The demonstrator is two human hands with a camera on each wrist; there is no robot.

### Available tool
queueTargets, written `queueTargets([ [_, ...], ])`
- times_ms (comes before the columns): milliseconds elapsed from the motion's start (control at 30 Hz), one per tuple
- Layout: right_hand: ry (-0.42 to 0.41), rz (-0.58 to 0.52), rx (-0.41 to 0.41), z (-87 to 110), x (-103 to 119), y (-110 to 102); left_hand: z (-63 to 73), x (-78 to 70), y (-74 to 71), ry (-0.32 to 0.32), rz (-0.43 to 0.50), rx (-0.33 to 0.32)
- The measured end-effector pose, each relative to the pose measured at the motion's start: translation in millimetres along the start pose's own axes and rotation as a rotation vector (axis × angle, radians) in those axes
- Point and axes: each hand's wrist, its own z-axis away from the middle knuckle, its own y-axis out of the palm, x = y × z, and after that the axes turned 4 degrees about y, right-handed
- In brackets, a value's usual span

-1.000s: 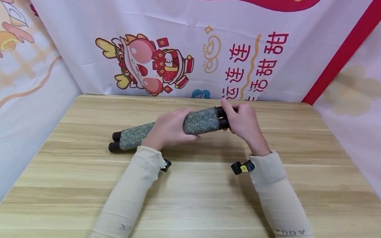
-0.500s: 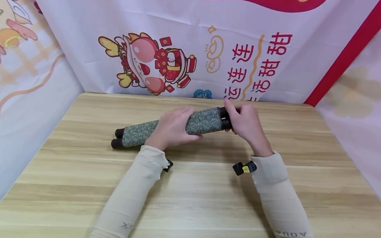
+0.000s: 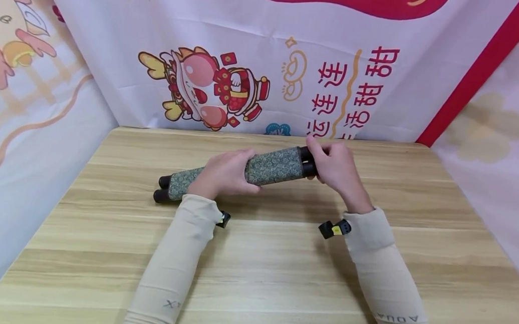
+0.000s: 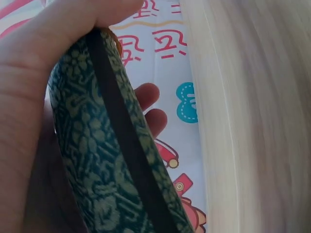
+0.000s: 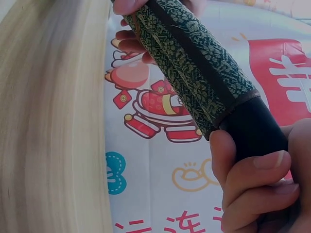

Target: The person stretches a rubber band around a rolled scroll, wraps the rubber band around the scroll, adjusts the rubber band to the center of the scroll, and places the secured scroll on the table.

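Observation:
A rolled scroll (image 3: 277, 167) in green patterned brocade, with black roller ends, is held slantwise over the table, right end farther back. Around its middle, my left hand (image 3: 224, 172) holds it, thumb on the near side. Beyond the brocade (image 4: 92, 141), two fingertips (image 4: 149, 92) of that hand show in the left wrist view. My right hand (image 3: 336, 165) grips the black roller ends at the right. In the right wrist view its curled fingers (image 5: 257, 189) wrap the black end (image 5: 252, 128). A dark strip runs along the scroll's side.
A light wood-grain table (image 3: 252, 272) lies beneath both hands. Behind it hangs a white cloth (image 3: 260, 21) printed with a red cartoon figure and red characters. Printed cloth also walls the left and right sides.
My left hand has slid a little left along the scroll in the last half second. The right hand keeps its grip on the roller ends; the whole view has shifted slightly.

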Motion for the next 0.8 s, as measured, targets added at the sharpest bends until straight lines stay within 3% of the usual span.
queueTargets([
  [333, -0.009, -0.005, 0.013, -1.9, -0.5, 2.1, 1.7, 9.1, -1.2, 0.001, 0.042, 0.034],
  [600, 0.011, 0.004, 0.037, -2.5, 0.3, -2.7, 2.6, 18.0, -0.9, 0.048, 0.14, 0.039],
  [800, 0.011, 0.01, 0.008, -2.7, -4.2, -13.0, 5.2, 26.4, -1.1, 0.07, 0.213, 0.048],
])
